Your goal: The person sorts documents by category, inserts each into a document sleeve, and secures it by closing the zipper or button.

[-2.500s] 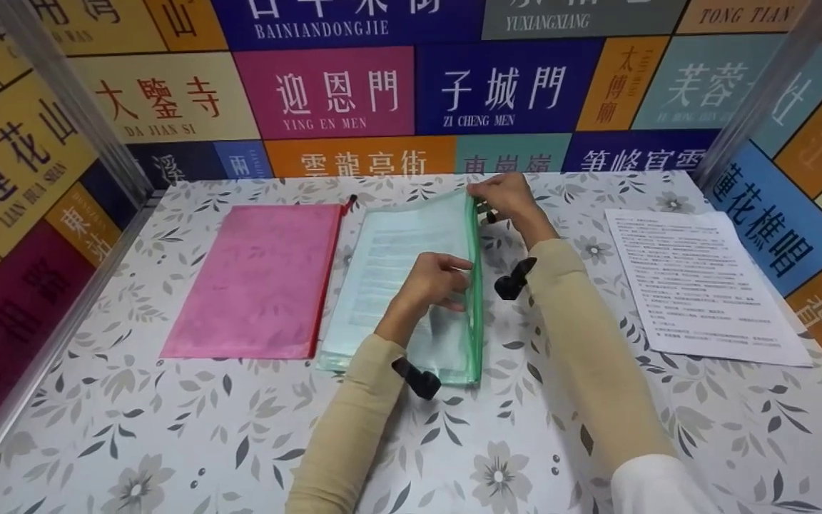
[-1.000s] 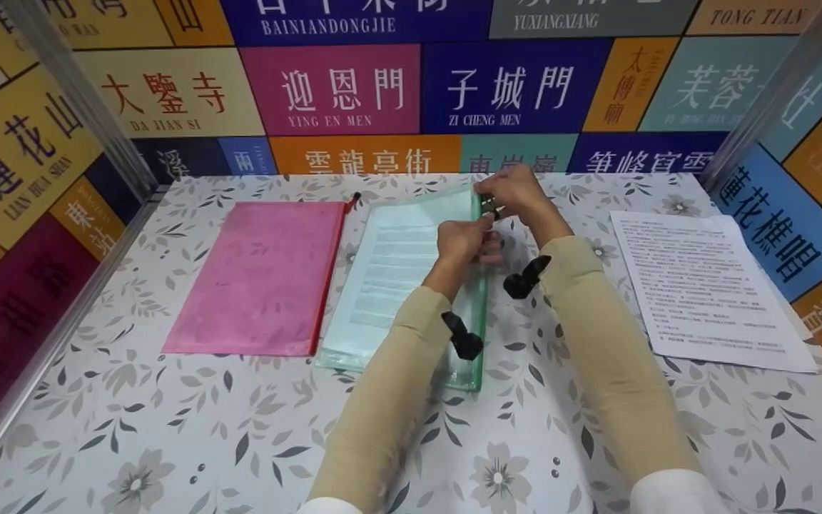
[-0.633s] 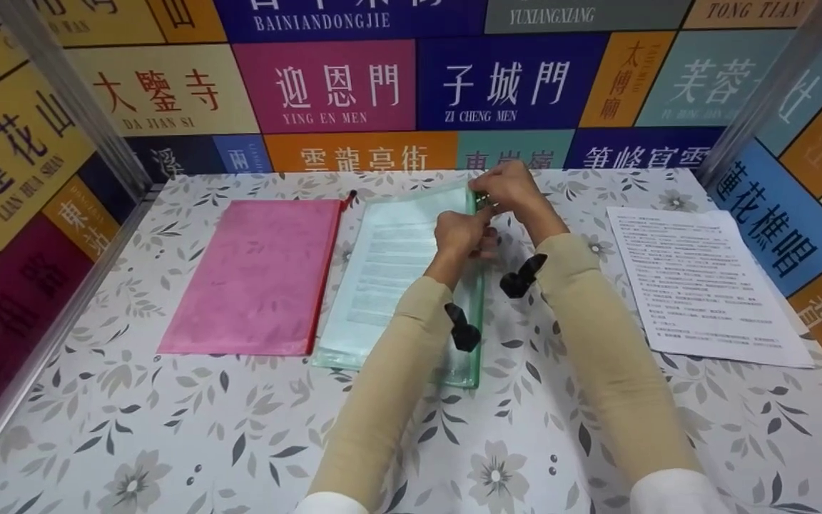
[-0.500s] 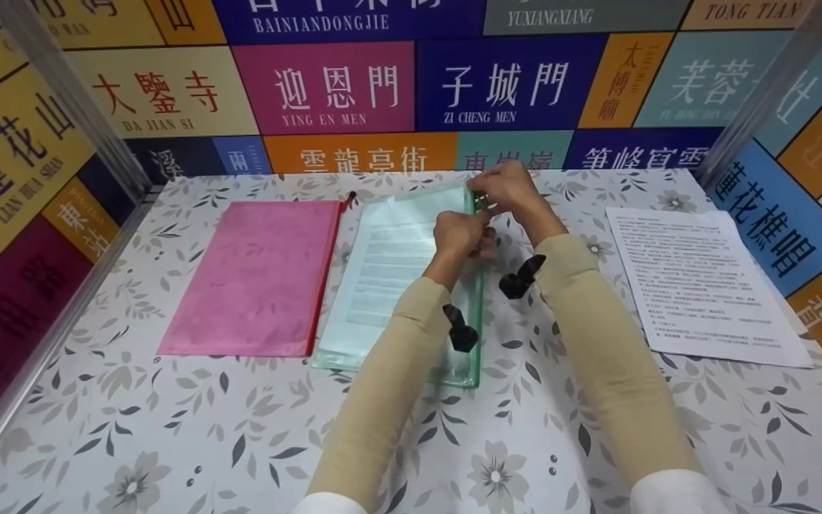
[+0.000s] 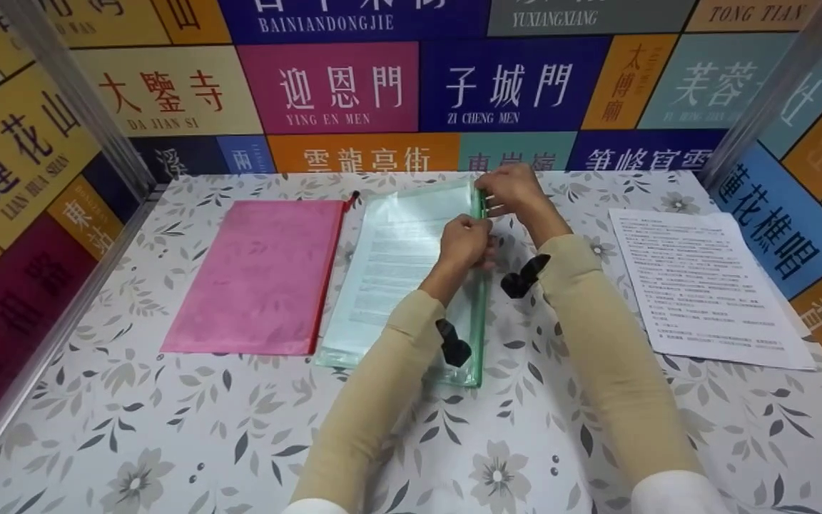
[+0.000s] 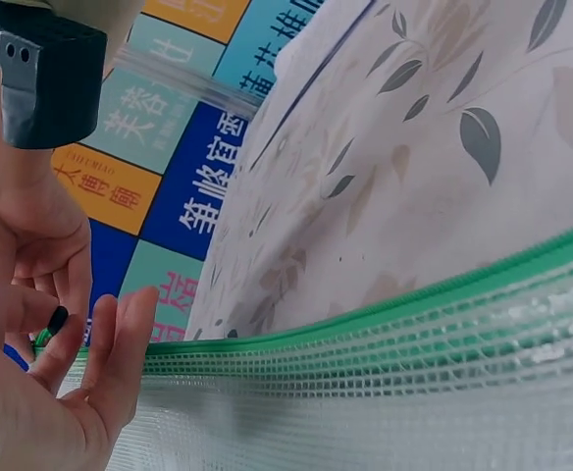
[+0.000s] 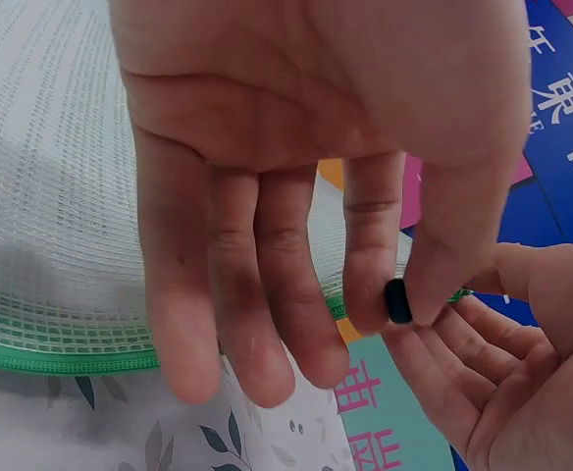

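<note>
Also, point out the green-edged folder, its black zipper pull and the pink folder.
Green-edged folder [image 5: 391,268]: head view, near the middle of its clear face.
Black zipper pull [image 7: 397,301]: right wrist view, on its exposed end.
Pink folder [image 5: 257,277]: head view, middle of its upper face.

head: above, forward-down | left wrist: close, rightward | right wrist: close, leftward | wrists share zip [image 6: 365,325]

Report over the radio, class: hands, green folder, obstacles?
Left hand pinches black pull tab. Right hand holds far corner of green folder, printed sheets inside. Pink folder alongside, not blocking.
</note>
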A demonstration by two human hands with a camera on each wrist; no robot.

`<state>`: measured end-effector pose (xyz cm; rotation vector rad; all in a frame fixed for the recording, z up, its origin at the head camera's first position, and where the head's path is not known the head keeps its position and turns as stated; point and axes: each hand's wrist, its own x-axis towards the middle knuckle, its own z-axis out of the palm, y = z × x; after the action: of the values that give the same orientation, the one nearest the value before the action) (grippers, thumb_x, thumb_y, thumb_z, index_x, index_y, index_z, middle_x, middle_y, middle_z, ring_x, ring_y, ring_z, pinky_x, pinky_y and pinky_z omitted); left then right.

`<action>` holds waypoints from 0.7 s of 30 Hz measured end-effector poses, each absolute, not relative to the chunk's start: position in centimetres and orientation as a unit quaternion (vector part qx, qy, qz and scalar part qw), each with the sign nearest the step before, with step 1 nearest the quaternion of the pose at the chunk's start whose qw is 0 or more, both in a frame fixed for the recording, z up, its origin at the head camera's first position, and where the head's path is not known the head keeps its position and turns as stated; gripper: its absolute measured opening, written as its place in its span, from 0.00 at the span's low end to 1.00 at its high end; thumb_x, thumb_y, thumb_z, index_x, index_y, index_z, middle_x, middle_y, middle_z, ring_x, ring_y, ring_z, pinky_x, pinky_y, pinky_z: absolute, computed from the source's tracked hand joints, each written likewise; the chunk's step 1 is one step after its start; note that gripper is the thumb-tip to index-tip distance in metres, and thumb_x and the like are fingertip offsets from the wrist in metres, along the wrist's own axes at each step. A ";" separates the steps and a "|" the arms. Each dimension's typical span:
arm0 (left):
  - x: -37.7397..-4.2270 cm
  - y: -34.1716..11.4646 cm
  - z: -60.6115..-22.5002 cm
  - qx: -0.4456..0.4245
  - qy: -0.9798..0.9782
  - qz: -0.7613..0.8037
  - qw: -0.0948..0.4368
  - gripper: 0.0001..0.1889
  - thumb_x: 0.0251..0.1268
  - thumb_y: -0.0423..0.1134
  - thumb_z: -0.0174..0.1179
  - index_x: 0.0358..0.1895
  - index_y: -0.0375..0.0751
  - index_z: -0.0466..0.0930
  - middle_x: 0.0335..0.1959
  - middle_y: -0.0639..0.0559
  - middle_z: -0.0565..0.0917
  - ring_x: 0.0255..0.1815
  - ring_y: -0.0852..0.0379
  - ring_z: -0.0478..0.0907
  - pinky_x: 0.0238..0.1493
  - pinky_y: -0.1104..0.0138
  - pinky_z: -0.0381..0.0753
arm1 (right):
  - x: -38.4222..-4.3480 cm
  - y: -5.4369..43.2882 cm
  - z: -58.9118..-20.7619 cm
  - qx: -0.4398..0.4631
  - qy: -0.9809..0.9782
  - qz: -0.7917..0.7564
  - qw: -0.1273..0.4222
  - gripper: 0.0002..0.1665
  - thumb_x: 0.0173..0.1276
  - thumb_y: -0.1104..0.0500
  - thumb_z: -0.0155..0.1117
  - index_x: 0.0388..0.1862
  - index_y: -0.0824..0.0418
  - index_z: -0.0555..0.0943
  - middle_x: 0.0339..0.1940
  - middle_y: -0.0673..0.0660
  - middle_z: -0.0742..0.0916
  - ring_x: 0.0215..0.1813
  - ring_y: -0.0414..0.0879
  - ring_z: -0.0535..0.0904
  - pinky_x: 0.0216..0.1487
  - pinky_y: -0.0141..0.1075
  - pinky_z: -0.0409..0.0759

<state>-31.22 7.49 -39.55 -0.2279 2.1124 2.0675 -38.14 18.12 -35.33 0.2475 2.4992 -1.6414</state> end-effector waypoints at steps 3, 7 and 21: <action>-30.9 7.2 -39.7 -0.053 0.714 0.693 0.085 0.09 0.76 0.40 0.52 0.35 0.43 0.72 0.22 0.53 0.78 0.18 0.61 0.74 0.34 0.54 0.88 | -38.1 18.1 -35.4 0.090 0.826 -0.553 0.066 0.19 0.71 0.55 0.62 0.55 0.64 0.81 0.45 0.56 0.86 0.40 0.43 0.87 0.47 0.38 0.88; -30.4 7.1 -40.1 -0.032 0.729 0.677 0.095 0.10 0.77 0.40 0.51 0.34 0.43 0.71 0.26 0.47 0.81 0.17 0.60 0.74 0.31 0.56 0.86 | -38.1 18.0 -35.4 0.099 0.821 -0.560 0.059 0.18 0.71 0.55 0.61 0.54 0.63 0.82 0.42 0.54 0.86 0.40 0.43 0.87 0.47 0.38 0.88; -28.4 6.3 -41.3 -0.010 0.743 0.656 0.130 0.09 0.75 0.39 0.54 0.33 0.41 0.72 0.27 0.45 0.79 0.21 0.58 0.74 0.25 0.63 0.83 | -38.2 19.0 -34.8 0.116 0.810 -0.573 0.050 0.19 0.73 0.54 0.60 0.57 0.61 0.81 0.43 0.55 0.89 0.41 0.44 0.89 0.44 0.36 0.88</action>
<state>-28.45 6.34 -41.25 -0.0300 2.1596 1.9075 -38.21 18.97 -34.77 0.3520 2.4661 -1.7462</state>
